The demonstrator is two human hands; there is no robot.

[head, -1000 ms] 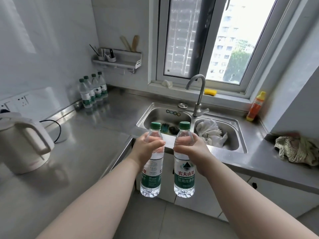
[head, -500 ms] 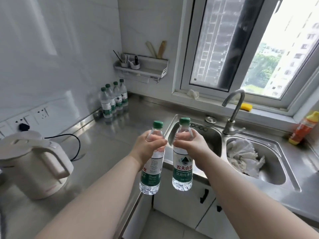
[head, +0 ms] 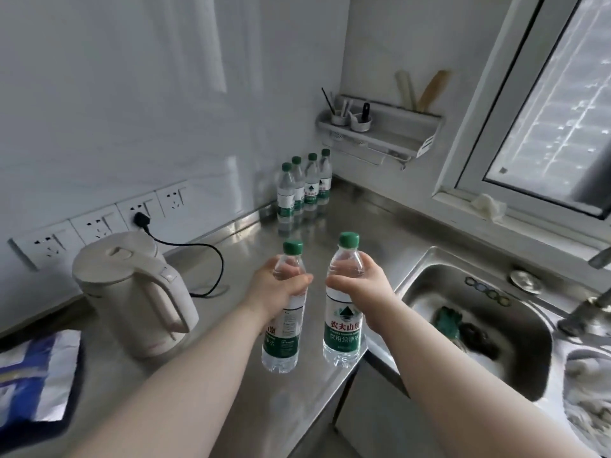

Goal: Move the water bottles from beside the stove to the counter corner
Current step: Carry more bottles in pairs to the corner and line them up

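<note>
A bottle is gripped near its shoulder by the left hand, a second bottle by the right hand, above the near counter. Both are judged full, weighty, smooth and thin-walled.

Left hand gripping a water bottle, right hand gripping another bottle, above steel counter

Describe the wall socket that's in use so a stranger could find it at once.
Find the white wall behind the cream electric kettle, where four sockets sit in a row. The socket in use is the only one holding a black plug.
</note>
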